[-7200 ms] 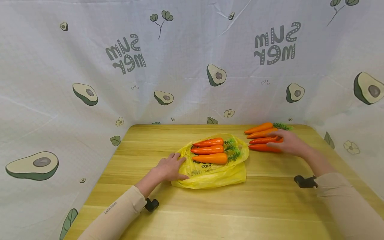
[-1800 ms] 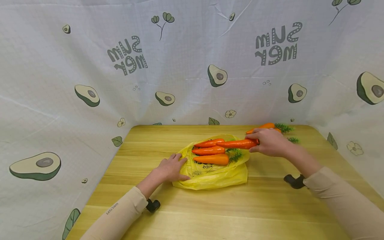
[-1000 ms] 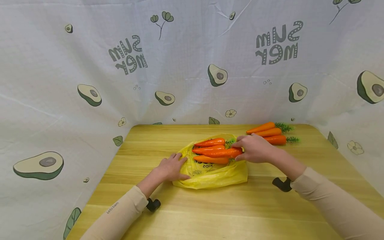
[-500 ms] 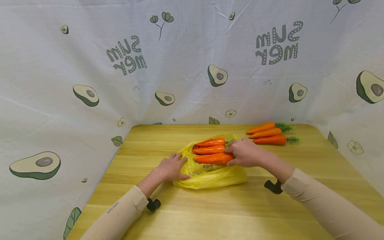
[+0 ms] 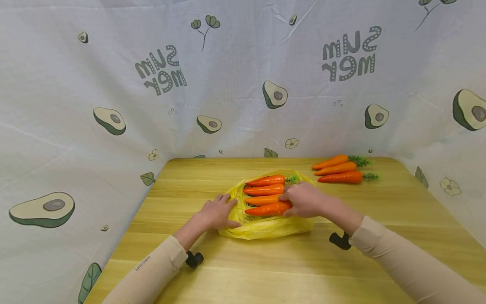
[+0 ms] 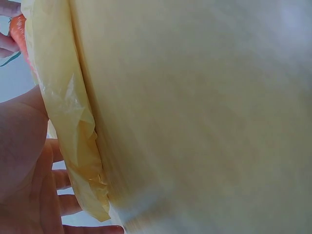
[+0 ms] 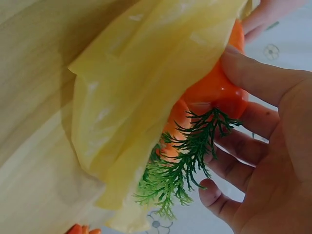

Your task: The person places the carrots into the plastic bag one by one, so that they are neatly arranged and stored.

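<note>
A yellow plastic bag (image 5: 262, 230) lies on the table with several carrots side by side on it. My right hand (image 5: 303, 200) grips the thick end of the nearest carrot (image 5: 267, 209), whose tip points left. In the right wrist view, thumb and fingers hold this orange carrot (image 7: 214, 92), its green leaves (image 7: 187, 151) hanging beside the bag. Just beyond it lie an orange carrot (image 5: 262, 200) and two redder ones, the farthest carrot (image 5: 265, 180) showing its leaves. My left hand (image 5: 217, 214) rests at the bag's left edge with fingers spread, touching the plastic.
Three more carrots (image 5: 339, 177) with green tops lie at the back right of the wooden table (image 5: 265, 270). A white cloth (image 5: 235, 76) printed with avocados hangs behind and at both sides.
My right hand took a red-orange carrot from the right-hand group, carried it left over the bag and lowered it to the near side of the others. My left hand stayed at the bag's edge.
</note>
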A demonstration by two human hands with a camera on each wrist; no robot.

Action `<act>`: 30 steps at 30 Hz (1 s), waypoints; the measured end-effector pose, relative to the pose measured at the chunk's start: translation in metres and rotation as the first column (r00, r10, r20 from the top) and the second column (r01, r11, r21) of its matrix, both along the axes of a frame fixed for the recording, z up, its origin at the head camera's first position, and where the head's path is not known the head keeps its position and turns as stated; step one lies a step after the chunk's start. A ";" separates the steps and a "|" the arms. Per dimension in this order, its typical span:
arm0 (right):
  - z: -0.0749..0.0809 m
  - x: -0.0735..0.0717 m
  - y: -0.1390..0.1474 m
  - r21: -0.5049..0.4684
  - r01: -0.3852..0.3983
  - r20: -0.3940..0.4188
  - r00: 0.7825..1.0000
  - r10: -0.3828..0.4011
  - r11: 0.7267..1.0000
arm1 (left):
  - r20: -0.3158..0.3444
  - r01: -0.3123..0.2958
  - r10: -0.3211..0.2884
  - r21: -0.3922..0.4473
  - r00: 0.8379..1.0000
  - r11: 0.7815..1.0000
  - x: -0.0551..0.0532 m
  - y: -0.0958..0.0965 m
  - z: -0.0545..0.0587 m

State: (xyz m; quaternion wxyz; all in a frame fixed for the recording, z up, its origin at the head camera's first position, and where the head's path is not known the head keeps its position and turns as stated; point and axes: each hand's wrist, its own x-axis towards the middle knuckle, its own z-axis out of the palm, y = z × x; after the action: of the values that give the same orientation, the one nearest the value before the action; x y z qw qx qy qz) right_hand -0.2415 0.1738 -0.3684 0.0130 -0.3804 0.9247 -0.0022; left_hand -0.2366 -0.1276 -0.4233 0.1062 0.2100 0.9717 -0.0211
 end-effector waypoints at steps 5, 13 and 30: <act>-0.007 0.001 -0.001 0.031 0.012 -0.011 1.000 -0.012 0.999 | -0.004 0.005 -0.005 0.004 1.000 1.000 0.000 -0.001 -0.001; -0.009 0.003 -0.002 0.012 0.068 0.079 0.995 -0.069 0.998 | -0.011 0.010 -0.010 0.003 1.000 1.000 0.000 -0.001 0.000; -0.013 0.001 0.006 -0.043 0.140 0.140 0.981 -0.133 0.989 | -0.005 0.001 -0.001 0.013 1.000 1.000 0.003 0.000 0.002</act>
State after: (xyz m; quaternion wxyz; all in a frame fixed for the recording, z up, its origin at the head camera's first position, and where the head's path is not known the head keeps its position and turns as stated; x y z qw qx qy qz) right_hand -0.2404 0.1795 -0.3814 0.0663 -0.3153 0.9452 -0.0537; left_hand -0.2338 -0.1278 -0.4210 0.1026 0.2113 0.9719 -0.0154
